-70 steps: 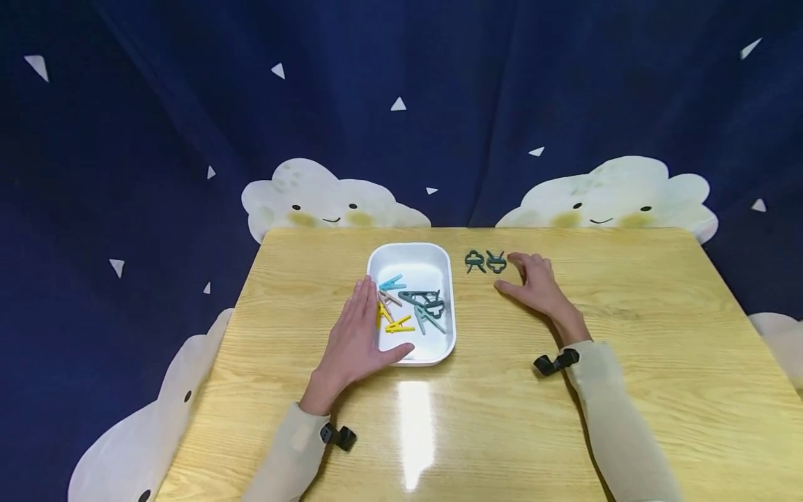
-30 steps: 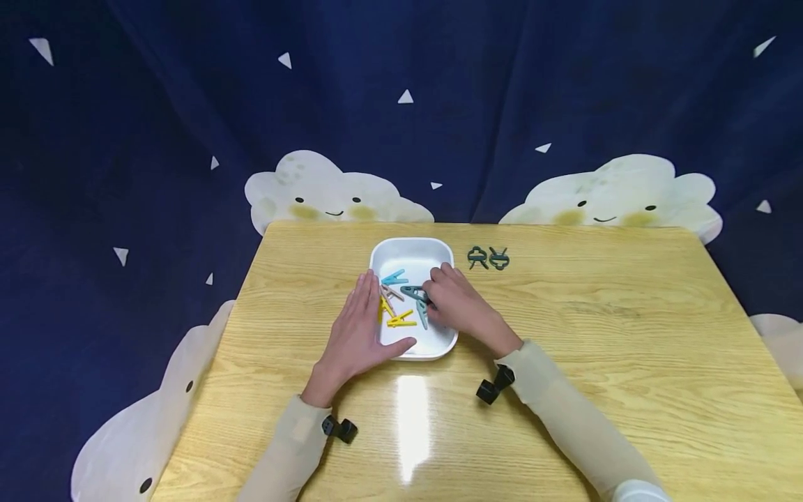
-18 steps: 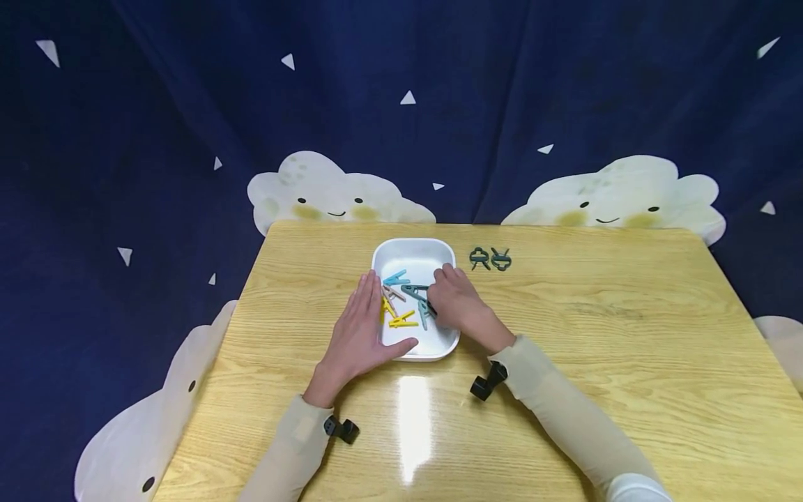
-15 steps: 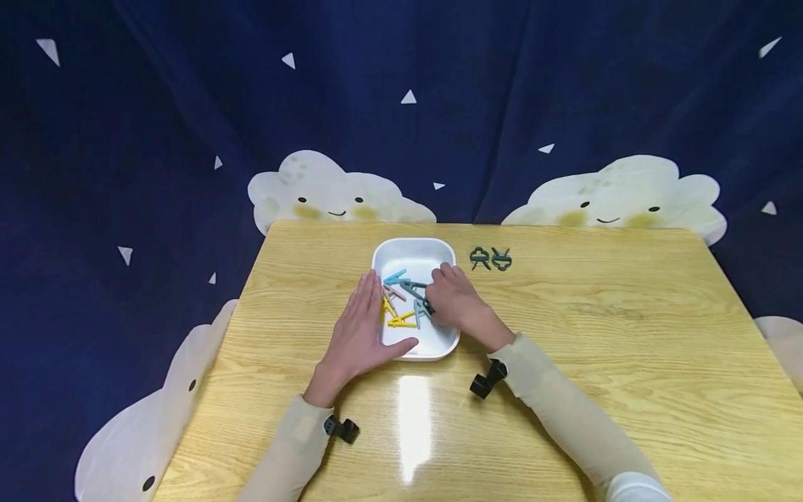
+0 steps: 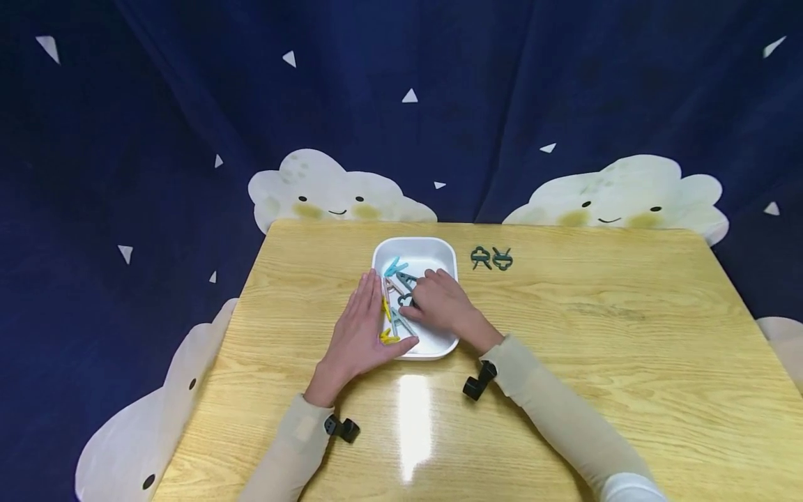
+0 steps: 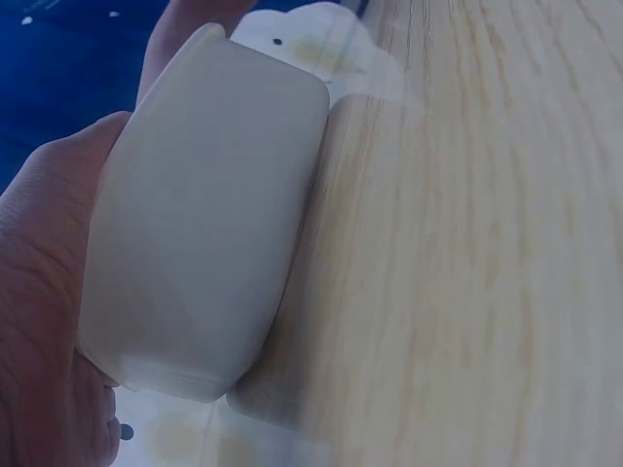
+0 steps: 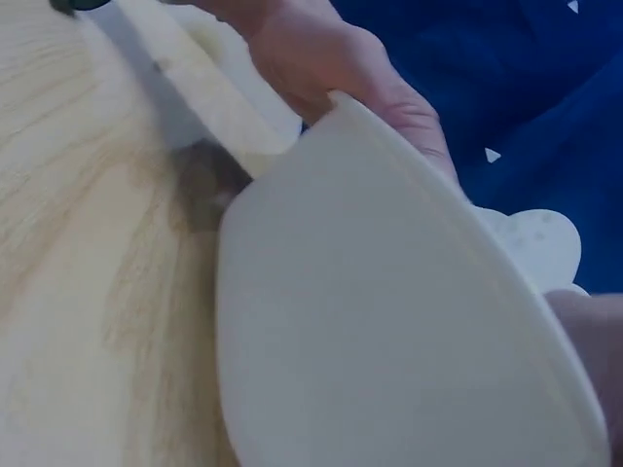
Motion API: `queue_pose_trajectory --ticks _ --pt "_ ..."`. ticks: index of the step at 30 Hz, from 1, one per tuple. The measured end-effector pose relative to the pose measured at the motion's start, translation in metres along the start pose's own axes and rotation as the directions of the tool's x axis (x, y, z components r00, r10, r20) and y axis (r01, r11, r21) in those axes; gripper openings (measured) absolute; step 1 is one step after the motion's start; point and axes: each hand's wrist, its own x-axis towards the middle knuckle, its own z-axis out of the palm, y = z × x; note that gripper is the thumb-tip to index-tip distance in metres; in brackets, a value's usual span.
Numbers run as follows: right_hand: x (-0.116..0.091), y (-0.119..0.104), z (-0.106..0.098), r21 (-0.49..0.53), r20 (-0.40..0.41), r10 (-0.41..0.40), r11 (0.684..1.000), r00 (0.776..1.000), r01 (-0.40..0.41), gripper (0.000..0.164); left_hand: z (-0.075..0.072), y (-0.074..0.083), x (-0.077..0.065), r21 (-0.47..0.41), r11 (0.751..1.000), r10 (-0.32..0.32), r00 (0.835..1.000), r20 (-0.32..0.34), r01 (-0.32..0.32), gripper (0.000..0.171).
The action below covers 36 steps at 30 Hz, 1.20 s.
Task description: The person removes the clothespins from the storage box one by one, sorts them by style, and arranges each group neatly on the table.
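Note:
In the head view, my left hand (image 5: 357, 324) lies with straight fingers along the left wall of a white tray (image 5: 416, 244), its thumb over the near rim. My right hand (image 5: 441, 303) reaches inside with bent fingers, thumb and fingertips at a dark green cloud-shaped clip (image 5: 404, 300); I cannot tell whether they pinch it. Around it lie a dark teal clothespin (image 5: 406, 279), a light blue clothespin (image 5: 394, 268), a grey-green clothespin (image 5: 401, 323), pale pink clothespins (image 5: 394, 286) and yellow clothespins (image 5: 387, 337). Both wrist views show mainly the tray's outer wall (image 6: 204, 214).
Two dark green cloud-shaped clips lie side by side on the wooden table (image 5: 596, 300), right of the tray: one clip (image 5: 480, 257) and another clip (image 5: 502, 259). A dark blue curtain (image 5: 401, 70) with clouds hangs behind the table's far edge.
My right hand went from beside the two table clips into the tray, then shifted left. The clothespins and cloud-shaped clip inside slid left and bunched up near my left hand, which stayed put.

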Motion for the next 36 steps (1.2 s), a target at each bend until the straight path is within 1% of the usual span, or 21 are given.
queue_pose_trajectory --ticks 1,3,4,5,6,9,11,14,18,23,27,32,36 --pt "-0.0001 0.0005 -0.0001 0.027 -0.019 -0.004 1.0 1.0 0.005 0.046 -0.0001 -0.0001 0.0003 -0.002 1.0 0.0 1.0 -0.003 0.0 0.134" --pt "-0.0005 0.0022 -0.0001 0.081 -0.052 -0.007 0.997 0.999 0.011 0.033 -0.0003 -0.0001 0.0008 -0.002 1.0 0.0 1.0 -0.008 0.0 0.134" --pt "-0.0007 0.0031 0.0001 0.1 -0.061 -0.009 0.995 0.998 0.015 0.026 -0.0004 -0.0002 0.0009 -0.002 1.0 0.001 1.0 -0.008 -0.001 0.134" --pt "-0.0008 0.0039 0.0004 0.11 -0.065 -0.01 0.994 0.998 0.017 0.022 -0.0004 -0.0002 0.0008 -0.001 1.0 0.001 1.0 -0.006 -0.001 0.134" --pt "-0.001 0.0045 0.0006 0.111 -0.061 -0.012 0.994 0.998 0.019 0.025 -0.0004 -0.0001 0.0009 0.002 1.0 0.0 1.0 -0.003 0.0 0.135" --pt "-0.0012 0.0055 0.0013 0.064 -0.018 -0.026 0.998 0.999 0.027 0.046 -0.0002 0.0 0.0008 0.009 1.0 -0.006 1.0 0.004 0.006 0.135" --pt "-0.0008 0.0057 0.0017 0.016 0.012 -0.032 0.999 0.999 0.032 0.052 -0.0004 0.0003 0.001 0.006 1.0 -0.008 1.0 0.009 0.008 0.135" --pt "0.0001 0.0057 0.0027 -0.024 0.027 -0.022 0.999 0.999 0.022 0.05 -0.0005 0.0006 0.0013 0.008 1.0 -0.008 1.0 0.011 0.008 0.134" --pt "-0.0001 0.0039 0.0037 -0.028 0.002 0.02 0.999 1.0 -0.019 0.044 -0.0006 0.0005 0.0011 0.013 1.0 -0.011 1.0 0.012 0.011 0.134" --pt "-0.0018 -0.0001 0.0047 -0.042 -0.052 0.076 0.996 0.996 -0.079 0.048 0.0003 0.0002 0.0003 0.01 1.0 -0.008 1.0 -0.001 0.009 0.134" --pt "-0.0022 -0.0022 0.0061 -0.055 -0.074 0.115 0.991 0.991 -0.119 0.051 0.0008 -0.0003 0.0002 0.01 1.0 -0.005 1.0 -0.012 0.005 0.134" --pt "-0.0026 -0.0017 0.0061 0.0 -0.092 0.164 0.986 0.982 -0.165 0.048 0.0013 -0.0001 -0.0002 0.013 1.0 -0.003 1.0 -0.008 0.003 0.134" --pt "-0.0033 0.0017 0.0014 0.071 -0.138 0.151 0.987 0.979 -0.142 0.039 0.001 0.0005 0.0001 0.014 1.0 0.0 1.0 -0.012 0.001 0.133"
